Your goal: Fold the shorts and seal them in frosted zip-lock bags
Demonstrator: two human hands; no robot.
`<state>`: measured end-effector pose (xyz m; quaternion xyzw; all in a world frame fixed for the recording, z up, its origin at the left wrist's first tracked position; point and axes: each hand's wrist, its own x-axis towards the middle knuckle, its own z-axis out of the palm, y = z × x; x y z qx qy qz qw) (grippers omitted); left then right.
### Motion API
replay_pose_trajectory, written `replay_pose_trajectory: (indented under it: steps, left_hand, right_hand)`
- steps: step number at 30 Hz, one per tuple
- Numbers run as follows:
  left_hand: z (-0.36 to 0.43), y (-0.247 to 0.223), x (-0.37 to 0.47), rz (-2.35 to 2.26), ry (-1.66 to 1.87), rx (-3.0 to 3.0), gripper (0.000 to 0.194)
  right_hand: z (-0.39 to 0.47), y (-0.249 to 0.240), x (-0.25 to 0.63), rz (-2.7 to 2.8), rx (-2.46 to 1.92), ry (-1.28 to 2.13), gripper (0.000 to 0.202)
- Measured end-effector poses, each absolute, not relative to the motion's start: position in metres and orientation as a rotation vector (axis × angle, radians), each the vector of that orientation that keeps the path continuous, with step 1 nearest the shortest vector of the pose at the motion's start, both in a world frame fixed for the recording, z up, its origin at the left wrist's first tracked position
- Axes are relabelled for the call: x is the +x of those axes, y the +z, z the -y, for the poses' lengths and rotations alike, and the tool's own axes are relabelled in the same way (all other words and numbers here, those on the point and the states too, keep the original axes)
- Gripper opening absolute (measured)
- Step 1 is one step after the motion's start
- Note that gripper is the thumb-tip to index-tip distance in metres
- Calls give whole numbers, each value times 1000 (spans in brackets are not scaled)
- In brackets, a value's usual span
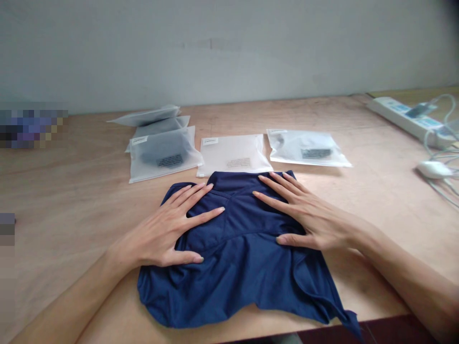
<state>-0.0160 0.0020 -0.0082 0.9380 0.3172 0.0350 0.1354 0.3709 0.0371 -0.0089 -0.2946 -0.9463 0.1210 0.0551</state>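
Observation:
A navy blue garment (247, 272) lies spread on the wooden table, wrinkled, its near right corner hanging past the front edge. Its exact kind I cannot make out. My left hand (172, 224) rests flat on its left part with fingers spread. On its upper right part lies my right hand (301, 208), also flat, thumb and fingers apart. Just beyond the garment's far edge is a frosted zip bag (233, 150) with a small label and printed text; it looks flat.
Several frosted bags (163, 153) with dark contents overlap at the back left. Another filled bag (308, 147) lies at back right. A power strip (412, 119), white charger (433, 169) and cables occupy the right side. A wall (229, 52) stands behind the table (71, 191).

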Motion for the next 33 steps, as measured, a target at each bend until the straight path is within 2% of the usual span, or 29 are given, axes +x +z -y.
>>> replay_pose_trajectory:
  steps: [6, 13, 17, 23, 33]
  left_hand:
    - [1, -10, -11, -946, 93, 2743, 89]
    - [-2, -11, -14, -920, 74, 2743, 98]
    - [-3, -10, -16, -928, 44, 2743, 95]
    - [-1, -9, -13, -962, 6, 2775, 73]
    - [-2, -11, -16, -1047, 9, 2803, 80]
  right_hand:
    - [-19, -12, 346, 2567, -1109, 229, 64]
    - [-13, -21, 336, 2777, -1094, 129, 85]
    - [-22, -21, 344, 2819, -1067, 103, 86]
    - [-24, -21, 347, 2829, -1067, 93, 86]
    - [-25, -23, 348, 2828, -1071, 89, 86]
